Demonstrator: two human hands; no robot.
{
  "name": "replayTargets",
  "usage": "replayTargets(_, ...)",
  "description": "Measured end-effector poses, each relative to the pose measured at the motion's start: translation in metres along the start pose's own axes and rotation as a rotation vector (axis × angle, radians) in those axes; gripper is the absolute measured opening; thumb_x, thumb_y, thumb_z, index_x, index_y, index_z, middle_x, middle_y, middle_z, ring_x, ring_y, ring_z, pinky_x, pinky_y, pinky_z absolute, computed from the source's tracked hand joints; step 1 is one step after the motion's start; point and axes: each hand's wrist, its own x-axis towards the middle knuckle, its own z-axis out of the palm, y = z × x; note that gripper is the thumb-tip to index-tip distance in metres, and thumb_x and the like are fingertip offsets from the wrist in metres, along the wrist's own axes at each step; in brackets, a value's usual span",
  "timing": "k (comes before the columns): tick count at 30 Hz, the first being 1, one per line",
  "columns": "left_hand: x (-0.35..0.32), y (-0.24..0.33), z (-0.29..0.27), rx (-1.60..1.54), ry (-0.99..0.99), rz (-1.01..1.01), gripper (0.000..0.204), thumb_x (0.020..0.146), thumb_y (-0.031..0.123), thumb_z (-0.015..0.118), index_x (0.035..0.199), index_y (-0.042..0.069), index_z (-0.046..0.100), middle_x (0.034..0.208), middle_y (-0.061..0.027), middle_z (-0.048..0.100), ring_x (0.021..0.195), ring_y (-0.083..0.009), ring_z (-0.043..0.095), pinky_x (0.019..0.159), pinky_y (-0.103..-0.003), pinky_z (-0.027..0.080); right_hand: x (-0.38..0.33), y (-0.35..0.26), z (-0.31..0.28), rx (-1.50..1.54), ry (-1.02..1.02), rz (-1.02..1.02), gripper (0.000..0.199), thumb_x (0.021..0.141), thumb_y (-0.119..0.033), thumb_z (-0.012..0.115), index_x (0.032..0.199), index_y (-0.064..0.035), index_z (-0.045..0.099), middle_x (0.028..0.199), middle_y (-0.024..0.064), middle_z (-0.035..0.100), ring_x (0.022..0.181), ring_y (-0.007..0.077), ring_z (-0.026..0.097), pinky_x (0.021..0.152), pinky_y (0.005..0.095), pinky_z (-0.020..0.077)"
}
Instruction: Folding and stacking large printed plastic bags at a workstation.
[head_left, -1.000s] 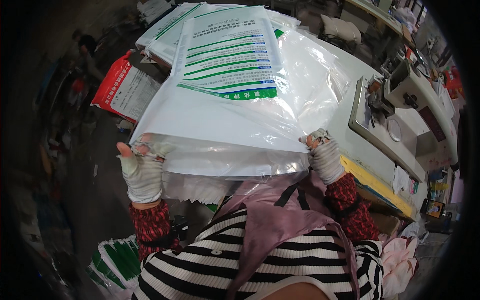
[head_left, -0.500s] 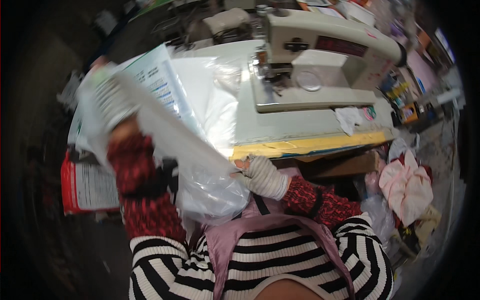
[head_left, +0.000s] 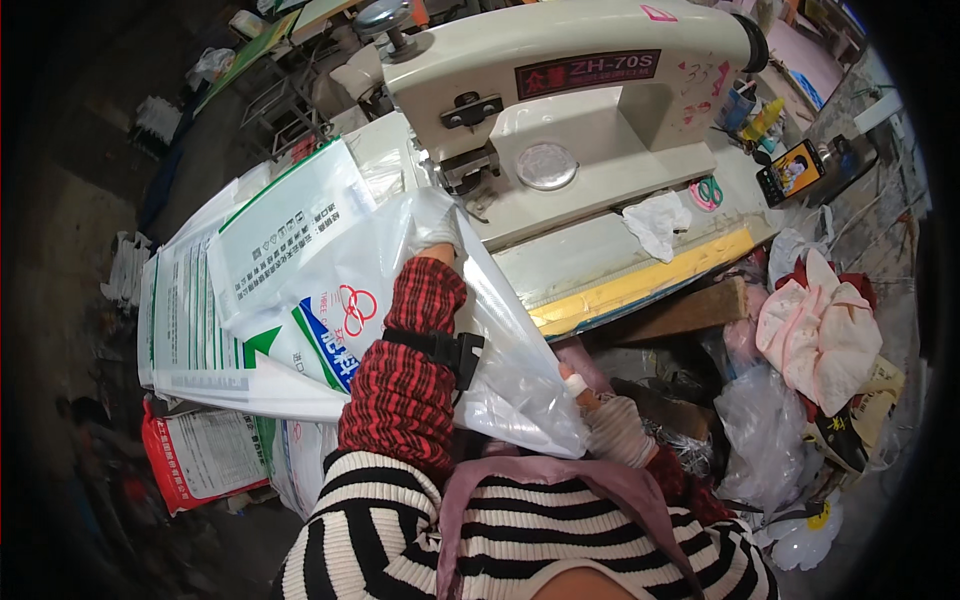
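Observation:
A white woven sack [head_left: 285,250] with green and blue print lies across the left of the machine table. A clear plastic liner [head_left: 505,370] spreads out of it toward me. My left arm, in a red plaid sleeve, reaches up along the liner. My left hand [head_left: 440,230], in a white glove, grips the liner's upper end just below the head of the cream sewing machine [head_left: 600,110]. My right hand [head_left: 612,428], gloved with a taped finger, pinches the liner's lower corner near my chest.
The table's yellow front edge [head_left: 640,285] runs right of my arms. A white rag [head_left: 655,222], pink scissors [head_left: 707,190] and a phone [head_left: 795,170] lie near the machine. Pink cloth [head_left: 815,330] and plastic bags [head_left: 760,430] pile at right. A red-and-white sack [head_left: 200,460] lies lower left.
My view has swung from the sack pile to the sewing machine. The sack and liner have come over onto the machine table, and my left arm now stretches up to the machine head.

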Motion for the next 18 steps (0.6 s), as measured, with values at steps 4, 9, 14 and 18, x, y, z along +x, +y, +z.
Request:
replayTargets(4,0.033,-0.026,0.023,-0.116,-0.189,-0.117,0.02,0.085,0.019,0.051,0.094,0.012,0.068,0.083,-0.0094,0.066,0.075,-0.0248,0.065,0.06,-0.032,0.049,0.056,-0.021,-0.011,-0.234,0.068,-0.004,0.065,0.083,-0.014,0.053,0.144,-0.0178,0.031,0.068,0.0154,0.06,0.056,0.0313,0.061,0.052,0.0427,0.0479)
replayTargets(9,0.048,-0.037,0.018,-0.479,-0.254,0.155,0.025,0.087,0.018,0.049,0.099,0.002,0.064,0.091,-0.0168,0.064,0.084,-0.0327,0.062,0.073,-0.038,0.051,0.159,-0.033,-0.011,-0.107,0.029,0.017,0.064,0.084,-0.007,0.047,0.144,-0.0114,0.026,0.071,0.0151,0.065,0.065,0.0314,0.065,0.058,0.0437,0.0507)
replayTargets(14,-0.013,-0.17,0.017,-0.142,-0.628,0.569,0.037,0.088,0.025,0.048,0.116,0.003,0.056,0.111,-0.0187,0.059,0.1,-0.032,0.057,0.087,-0.039,0.048,0.256,-0.056,-0.042,-0.072,-0.037,0.022,0.043,0.089,-0.012,0.043,0.132,-0.0031,0.044,0.086,0.0205,0.066,0.079,0.0357,0.064,0.071,0.0431,0.0515)
replayTargets(18,-0.134,-0.153,-0.108,-0.379,-0.393,0.924,0.026,0.086,0.017,0.05,0.106,0.002,0.059,0.093,-0.0164,0.059,0.083,-0.0308,0.057,0.083,-0.036,0.049,0.272,-0.02,-0.009,0.032,0.087,-0.128,0.049,0.089,-0.016,0.05,0.134,0.0009,0.04,0.099,0.0267,0.063,0.092,0.0385,0.062,0.082,0.0403,0.0491)
